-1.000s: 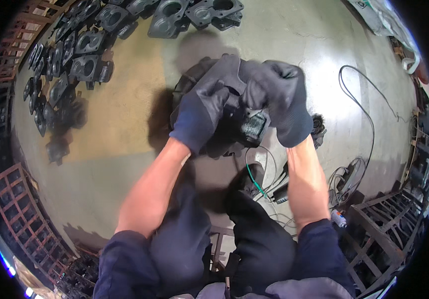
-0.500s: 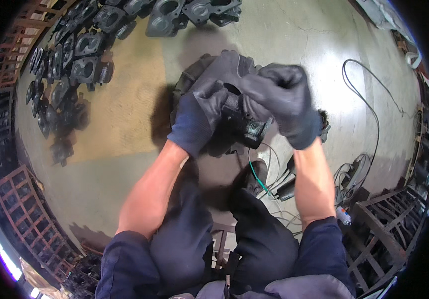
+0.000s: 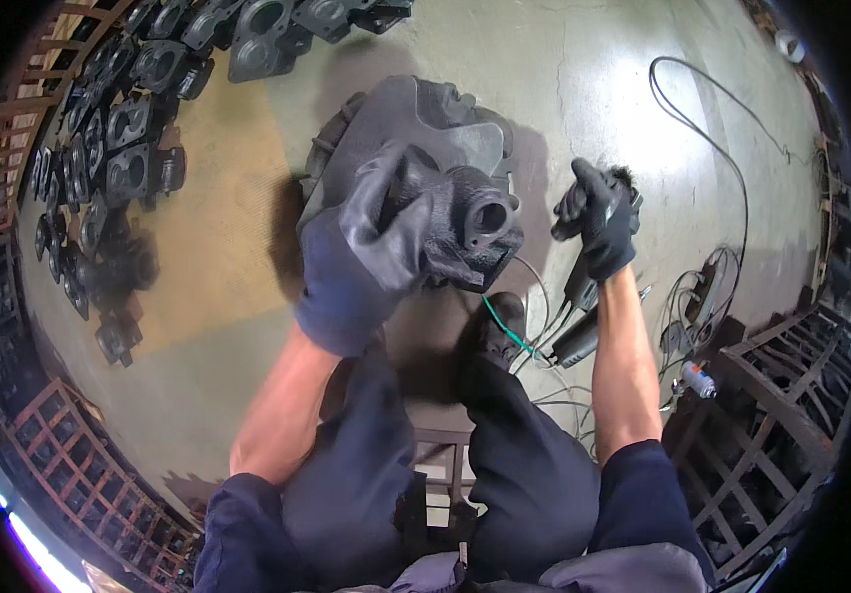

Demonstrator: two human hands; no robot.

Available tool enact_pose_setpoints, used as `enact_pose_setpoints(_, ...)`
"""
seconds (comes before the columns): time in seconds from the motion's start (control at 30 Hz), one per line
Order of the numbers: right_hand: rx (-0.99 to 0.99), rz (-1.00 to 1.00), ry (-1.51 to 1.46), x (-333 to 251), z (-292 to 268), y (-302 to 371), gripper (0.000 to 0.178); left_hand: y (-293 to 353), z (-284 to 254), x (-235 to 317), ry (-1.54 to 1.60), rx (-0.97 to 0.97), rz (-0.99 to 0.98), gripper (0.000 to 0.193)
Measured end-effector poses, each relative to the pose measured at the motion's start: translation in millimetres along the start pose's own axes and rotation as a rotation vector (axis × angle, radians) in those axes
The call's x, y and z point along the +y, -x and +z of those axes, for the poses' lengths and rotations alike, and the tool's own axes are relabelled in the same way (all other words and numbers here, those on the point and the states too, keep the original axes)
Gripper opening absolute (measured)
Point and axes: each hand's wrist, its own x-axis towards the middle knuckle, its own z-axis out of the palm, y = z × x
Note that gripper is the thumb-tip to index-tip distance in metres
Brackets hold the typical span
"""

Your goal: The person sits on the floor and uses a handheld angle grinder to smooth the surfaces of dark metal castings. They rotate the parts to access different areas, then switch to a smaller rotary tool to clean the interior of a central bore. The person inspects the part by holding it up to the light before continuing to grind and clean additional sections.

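Note:
My left hand, in a dark glove, is closed around a dark cast metal part with a round flanged opening at its near right end. The part rests on a larger black block-like casting, which hides its underside. My right hand, also gloved, is off to the right of the casting, its fingers curled. Just beyond those fingers shows a dark, rough-edged object, mostly covered by the hand. Whatever lies inside the right grip is too hidden to name.
Rows of dark castings lie on the floor at left. Black corded cylindrical tools lie beside my right forearm, with a green-sleeved cable. A power strip, a small spray can and metal cage bins stand at right.
My right hand has left the metal part and moved right, to the dark object there. My left hand stays on the part, whose round opening now shows. The whole view has shifted slightly.

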Motion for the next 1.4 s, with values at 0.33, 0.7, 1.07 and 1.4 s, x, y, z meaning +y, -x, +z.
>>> enact_pose_setpoints(0.33, 0.095, 0.202, -0.043, 87, -9, -1, 0.041, -9, -23, 1, -0.507, -0.123, 0.397, 0.053)
enact_pose_setpoints(0.7, 0.139, 0.192, 0.002, 107, -25, -20, 0.039, -8, -21, -12, -0.561, -0.113, 0.479, 0.047)
enact_pose_setpoints(1.07, -0.098, 0.066, 0.061, 36, 38, 57, 0.025, -10, -15, -9, -0.617, -0.102, 0.517, 0.046)
enact_pose_setpoints(1.4, -0.190, 0.100, 0.100, -6, 80, 92, 0.027, -8, -11, -7, -0.596, -0.135, 0.428, 0.051)
